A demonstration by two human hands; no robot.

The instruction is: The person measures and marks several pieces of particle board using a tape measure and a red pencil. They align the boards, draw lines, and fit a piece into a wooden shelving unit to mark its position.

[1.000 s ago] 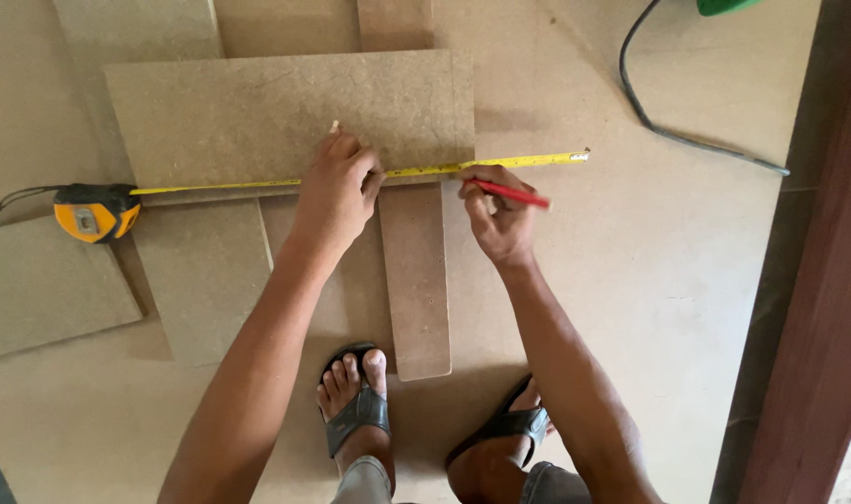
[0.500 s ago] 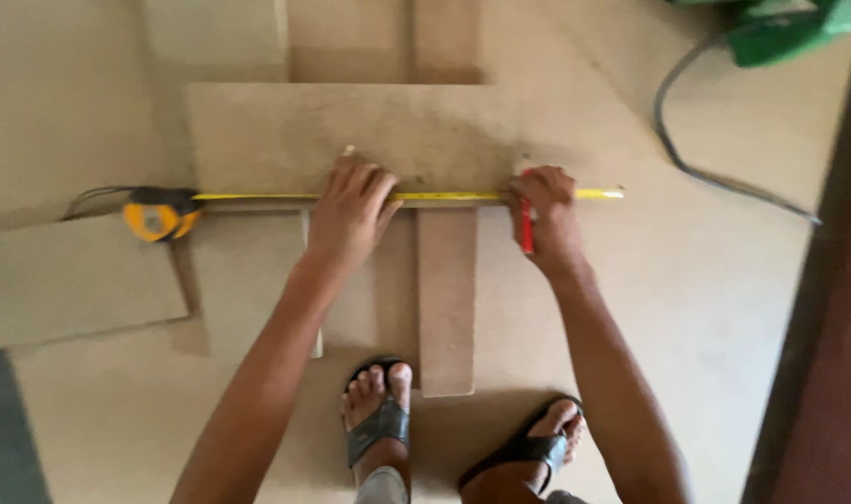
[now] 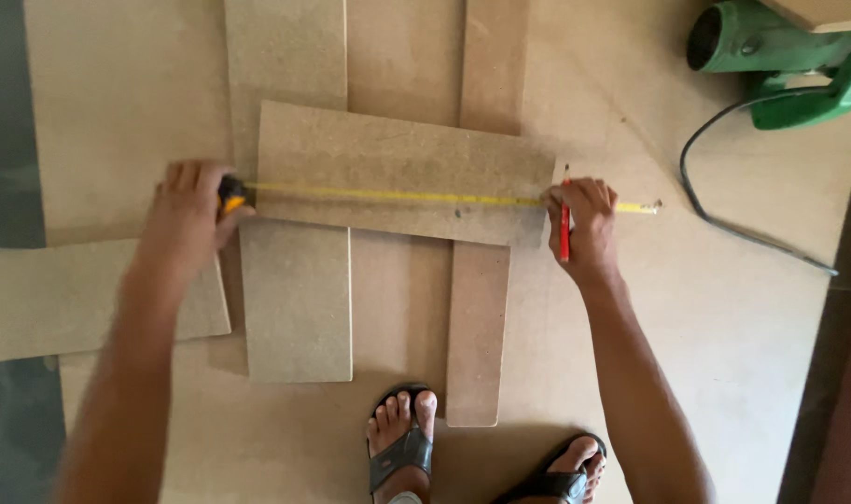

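A: Tape slip is looking like the main risk. The left hand (image 3: 190,207) is closing around the yellow-and-black tape measure case (image 3: 231,194) at the left edge of the rectangular brown fibreboard panel (image 3: 402,168), and the yellow steel blade (image 3: 397,196) is running across the panel to its right edge.

B: The right hand (image 3: 586,222) is pinning the blade there while gripping the red pencil (image 3: 565,224) upright in curled fingers. If either hand is easing off, the blade is likely skewing and the reading is going wrong.

A: The panel is only resting across two narrower fibreboard strips (image 3: 295,280) on the big floor sheet (image 3: 724,308). Pressure at an overhanging end is probably tipping it.

B: The green power tool (image 3: 780,56) is lying at the sheet's top right corner, its black cord (image 3: 724,224) trailing near the right hand, a possible snag.
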